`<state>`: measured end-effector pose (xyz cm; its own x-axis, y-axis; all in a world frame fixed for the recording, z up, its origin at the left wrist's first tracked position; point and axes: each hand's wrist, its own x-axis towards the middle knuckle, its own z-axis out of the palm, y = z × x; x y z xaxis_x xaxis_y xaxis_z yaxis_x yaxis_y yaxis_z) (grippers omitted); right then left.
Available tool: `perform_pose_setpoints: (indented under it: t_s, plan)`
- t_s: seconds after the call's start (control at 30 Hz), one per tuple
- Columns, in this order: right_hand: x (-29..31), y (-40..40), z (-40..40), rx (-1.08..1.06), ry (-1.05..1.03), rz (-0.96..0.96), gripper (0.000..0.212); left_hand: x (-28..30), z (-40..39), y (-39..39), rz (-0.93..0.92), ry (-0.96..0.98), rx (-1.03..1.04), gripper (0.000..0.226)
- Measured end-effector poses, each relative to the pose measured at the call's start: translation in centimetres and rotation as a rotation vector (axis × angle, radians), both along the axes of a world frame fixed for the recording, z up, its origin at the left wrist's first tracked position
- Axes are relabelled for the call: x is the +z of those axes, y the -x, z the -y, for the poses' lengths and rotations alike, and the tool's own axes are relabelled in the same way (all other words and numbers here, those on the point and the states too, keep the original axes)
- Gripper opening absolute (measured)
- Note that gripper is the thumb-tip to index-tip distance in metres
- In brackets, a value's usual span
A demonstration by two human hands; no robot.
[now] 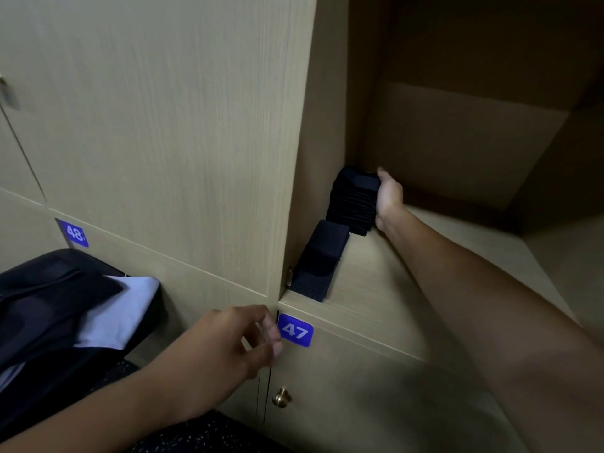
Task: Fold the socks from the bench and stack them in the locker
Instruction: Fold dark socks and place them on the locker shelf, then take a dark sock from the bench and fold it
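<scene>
Socks, dark and folded, stand as a stack [354, 201] deep against the left wall of the open locker [385, 282], on its wooden floor. The right hand [389, 196] reaches far in with the arm stretched straight, fingers curled over the top of the stack and palm against its side. Nearer the front edge, another folded dark sock [318, 259] lies along the same wall. The left hand [228, 348] hangs low in front of the locker edge, fingers loosely bent and holding nothing, fingertips just beside the blue 47 label [295, 330]. A dark bag [62, 305] sits at lower left.
</scene>
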<state>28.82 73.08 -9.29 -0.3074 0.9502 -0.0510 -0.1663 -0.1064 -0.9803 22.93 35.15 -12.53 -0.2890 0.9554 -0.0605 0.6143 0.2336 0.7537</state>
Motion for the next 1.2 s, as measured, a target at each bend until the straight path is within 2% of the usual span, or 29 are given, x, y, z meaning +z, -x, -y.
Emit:
perform_pose_setpoints:
  t_s: [0.23,0.5,0.57,0.67,0.8,0.93,1.03,1.2]
  plan:
    - [1.2,-1.4,1.2,-0.143,-0.150,0.117,0.048,-0.1,1.0,0.7,-0.032,0.001,0.033,0.006]
    - [2.6,-5.2,8.5,-0.256,-0.447,0.239,0.013,1.0,5.1,0.5,-0.155,0.038,-0.006,0.008]
    - [2.8,-5.9,12.0,-0.209,-0.506,0.236,0.006,0.8,6.8,0.8,-0.194,0.051,0.010,0.008]
    - [2.2,-6.8,17.9,-0.092,-0.601,0.239,0.015,0.2,9.7,1.9,-0.264,0.100,0.056,0.009]
    - [0.5,-7.3,25.7,0.097,-0.713,0.254,0.004,-0.4,13.3,4.2,-0.380,0.146,0.144,0.010]
    - [-1.7,-6.0,31.6,0.265,-0.783,0.318,0.004,-0.2,15.8,6.1,-0.444,0.140,0.278,0.011]
    - [-3.8,-4.5,34.4,0.418,-0.865,0.386,0.008,0.2,17.1,7.5,-0.517,0.116,0.373,0.009]
    - [-6.6,-2.8,37.1,0.710,-0.958,0.556,0.028,0.0,19.5,10.5,-0.716,0.161,0.445,0.032]
